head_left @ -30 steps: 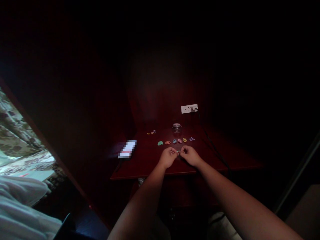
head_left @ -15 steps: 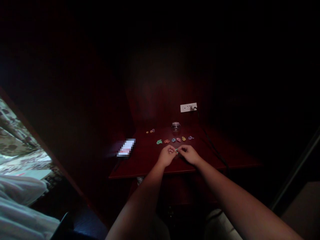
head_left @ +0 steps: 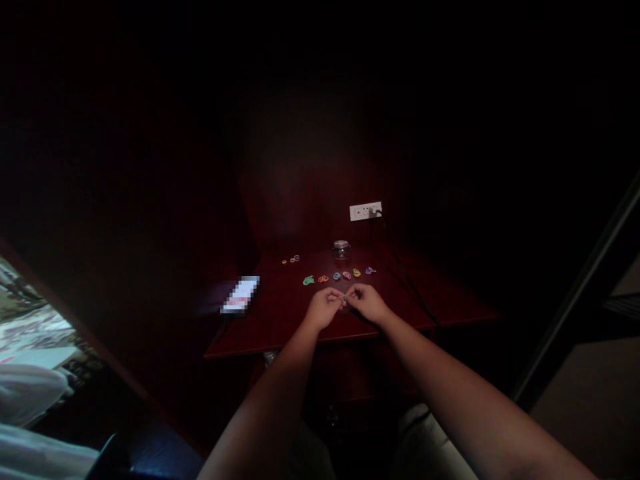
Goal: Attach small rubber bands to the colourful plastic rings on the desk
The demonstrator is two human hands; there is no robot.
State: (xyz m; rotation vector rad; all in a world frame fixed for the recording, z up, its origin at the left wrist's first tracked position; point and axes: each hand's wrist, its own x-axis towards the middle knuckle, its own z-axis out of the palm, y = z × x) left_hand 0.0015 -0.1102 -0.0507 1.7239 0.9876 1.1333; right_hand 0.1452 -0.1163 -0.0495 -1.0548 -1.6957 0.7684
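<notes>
Dark reddish wall point(head_left: 320, 180) stands behind a desk point(head_left: 280, 327) of similar colour, and most of the room is in deep shadow. Over the near edge of this desk, the left hand point(head_left: 324, 309) and the right hand point(head_left: 369, 304) meet, fingertips close together. Taking them as the clock's centre, a phone point(head_left: 241, 295) with lit screen lies at nine o'clock, a white socket point(head_left: 356, 212) is on the wall just past twelve, and a lidded clear jar point(head_left: 341, 251) stands at twelve. Coloured loops point(head_left: 347, 275) form a row from ten to almost two o'clock; small rings point(head_left: 285, 262) lie farther at ten. Both hands pinch one green piece point(head_left: 345, 300) between thumb and fingers; its exact shape is too small to tell.
</notes>
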